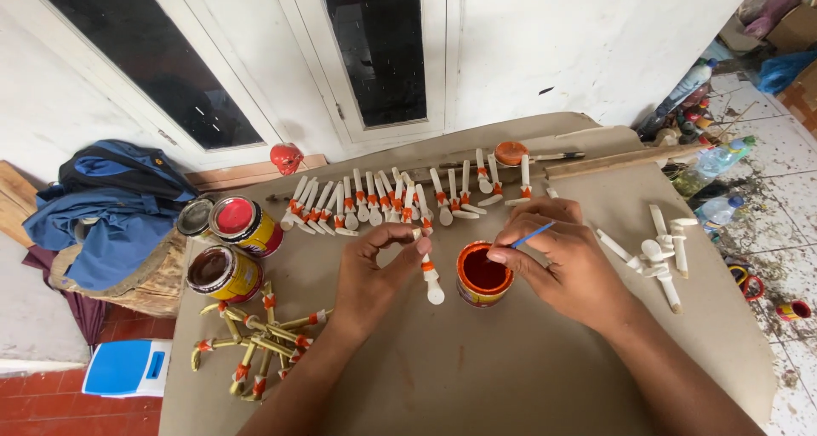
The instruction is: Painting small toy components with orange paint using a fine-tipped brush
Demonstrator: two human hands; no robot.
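Looking down from the head camera, I see my left hand pinching a small white wooden piece with an orange band, fingers closed on its upper end so that the rounded tip hangs down over the brown board. My right hand is closed on a thin blue-handled brush, held like a pen, with its tip pointing down toward the open can of orange paint that stands between my two hands, just beside the white piece. The hands are apart, one on each side of that can. Beyond them, a long row of white pieces with orange bands lies along the far side of the board, leaning against a wooden stick. To my right, a small heap of plain white pieces lies near the right wrist. To my left stand three more paint cans, one with red paint, one with dark brown paint, and a third behind them whose colour I cannot tell. Near the board's near left corner lies a pile of yellow pieces with orange bands. A blue jacket is heaped off the board at far left.
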